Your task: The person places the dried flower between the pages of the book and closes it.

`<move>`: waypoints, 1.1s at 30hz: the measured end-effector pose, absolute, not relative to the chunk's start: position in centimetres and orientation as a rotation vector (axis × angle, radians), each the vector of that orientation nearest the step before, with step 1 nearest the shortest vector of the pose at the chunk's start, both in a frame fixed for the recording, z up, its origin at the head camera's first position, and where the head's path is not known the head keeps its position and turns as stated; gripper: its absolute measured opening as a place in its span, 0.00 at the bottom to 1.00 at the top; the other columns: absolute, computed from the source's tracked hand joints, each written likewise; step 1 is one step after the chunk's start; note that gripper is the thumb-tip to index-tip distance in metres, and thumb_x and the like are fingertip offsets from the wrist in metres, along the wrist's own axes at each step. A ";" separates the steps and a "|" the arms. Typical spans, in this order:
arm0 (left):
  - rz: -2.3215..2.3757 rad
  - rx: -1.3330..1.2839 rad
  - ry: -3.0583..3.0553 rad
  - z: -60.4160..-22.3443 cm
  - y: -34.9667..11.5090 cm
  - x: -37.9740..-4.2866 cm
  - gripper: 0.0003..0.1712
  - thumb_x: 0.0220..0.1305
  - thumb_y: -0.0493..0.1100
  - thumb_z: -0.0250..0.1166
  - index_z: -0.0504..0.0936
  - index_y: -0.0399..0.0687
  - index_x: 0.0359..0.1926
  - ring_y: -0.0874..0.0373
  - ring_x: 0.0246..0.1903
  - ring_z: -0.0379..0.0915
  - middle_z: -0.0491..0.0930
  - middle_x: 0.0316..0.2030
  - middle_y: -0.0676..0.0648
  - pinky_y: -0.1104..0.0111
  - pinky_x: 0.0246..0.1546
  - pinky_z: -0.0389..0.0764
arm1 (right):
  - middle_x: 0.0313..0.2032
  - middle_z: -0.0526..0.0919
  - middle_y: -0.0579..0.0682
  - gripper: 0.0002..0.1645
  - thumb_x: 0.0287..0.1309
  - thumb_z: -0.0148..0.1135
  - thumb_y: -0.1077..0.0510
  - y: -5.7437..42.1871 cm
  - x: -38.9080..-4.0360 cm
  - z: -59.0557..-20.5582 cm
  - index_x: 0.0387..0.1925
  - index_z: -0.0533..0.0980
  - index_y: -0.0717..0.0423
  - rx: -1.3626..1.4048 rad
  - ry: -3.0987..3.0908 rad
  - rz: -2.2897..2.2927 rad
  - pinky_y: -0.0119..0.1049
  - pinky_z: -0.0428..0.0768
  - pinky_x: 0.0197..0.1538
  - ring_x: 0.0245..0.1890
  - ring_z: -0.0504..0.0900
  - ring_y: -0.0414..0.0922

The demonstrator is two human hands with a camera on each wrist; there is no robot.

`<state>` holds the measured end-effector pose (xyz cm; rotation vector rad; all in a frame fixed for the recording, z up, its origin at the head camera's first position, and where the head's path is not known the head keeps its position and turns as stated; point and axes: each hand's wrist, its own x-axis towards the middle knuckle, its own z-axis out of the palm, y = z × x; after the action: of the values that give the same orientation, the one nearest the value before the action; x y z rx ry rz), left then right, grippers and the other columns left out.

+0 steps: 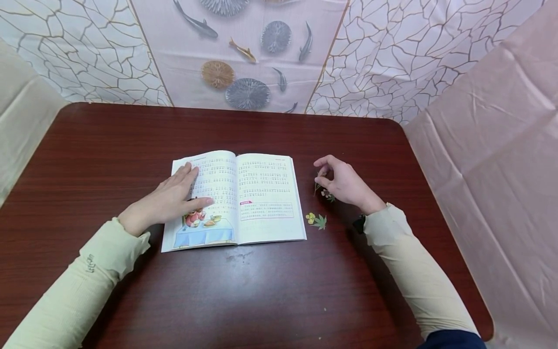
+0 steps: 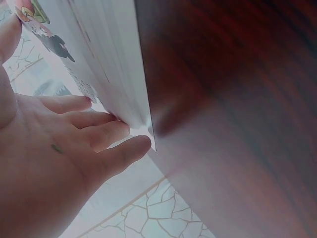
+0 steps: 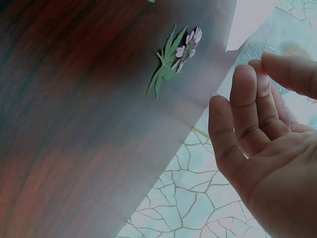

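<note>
An open book (image 1: 266,230) with printed text lies on the table, a colour picture low on its left page. Spread across that page, my left hand (image 1: 167,199) rests with straight fingers, thumb toward the spine. In the left wrist view its fingertips reach the book's edge. To the right of the book, my right hand (image 1: 346,183) pinches a thin dried plant sprig (image 1: 316,188) between thumb and index finger; the fingers mostly hide it. Under that hand lie a green leaf (image 3: 167,62) and a pinkish-white flower (image 3: 188,48). Nearer me are a yellow flower (image 1: 310,217) and another green leaf (image 1: 320,222).
The dark red-brown table (image 1: 244,295) has rounded far corners. Patterned cloth (image 1: 375,63) hangs behind it, and a pale pink cloth (image 1: 501,160) stands along the right side. Tiny green specks lie on the table's near part.
</note>
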<state>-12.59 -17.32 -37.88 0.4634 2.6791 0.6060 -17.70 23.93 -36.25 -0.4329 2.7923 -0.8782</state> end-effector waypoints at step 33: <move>0.620 0.476 2.669 -38.1 -17.6 -12.6 0.61 0.63 0.75 0.49 0.41 0.30 0.74 0.36 0.73 0.30 0.34 0.74 0.30 0.38 0.66 0.44 | 0.37 0.79 0.51 0.30 0.59 0.65 0.66 20.3 -18.0 -35.6 0.62 0.65 0.59 -0.675 2.551 -1.207 0.42 0.73 0.37 0.31 0.75 0.48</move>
<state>-12.61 -17.59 -38.06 0.4758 2.6695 0.6199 -18.02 20.28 -35.59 -0.6751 2.5509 -1.2073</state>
